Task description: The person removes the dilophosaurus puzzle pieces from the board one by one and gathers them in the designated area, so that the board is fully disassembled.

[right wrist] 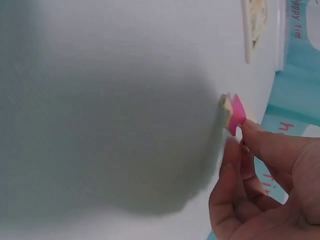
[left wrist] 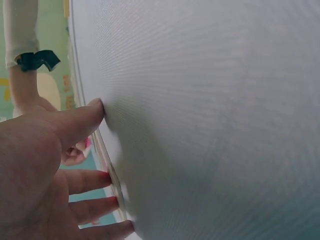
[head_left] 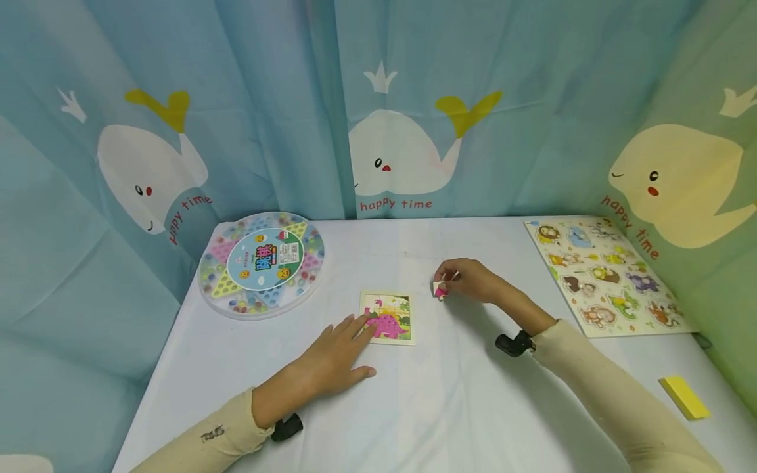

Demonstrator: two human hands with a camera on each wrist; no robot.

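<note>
A small square jigsaw puzzle (head_left: 390,327) with a pink dinosaur lies in a pale frame at the middle of the table. My left hand (head_left: 337,355) rests with its fingers spread, fingertips on the puzzle's left side. In the left wrist view, the left hand's (left wrist: 45,170) fingertips meet the edge of the frame (left wrist: 116,187). To the right of the puzzle, my right hand (head_left: 470,279) pinches a puzzle piece (head_left: 440,290), pink and cream. The right wrist view shows that piece (right wrist: 237,114) between thumb and fingers of the right hand (right wrist: 265,175), low over the white table.
A round Chinese checkers box (head_left: 263,266) sits at the back left. On the far right lies an animal picture board (head_left: 612,279), with a yellow block (head_left: 684,397) nearer the front right edge. A blue whale-print curtain (head_left: 296,98) borders the table (head_left: 449,407).
</note>
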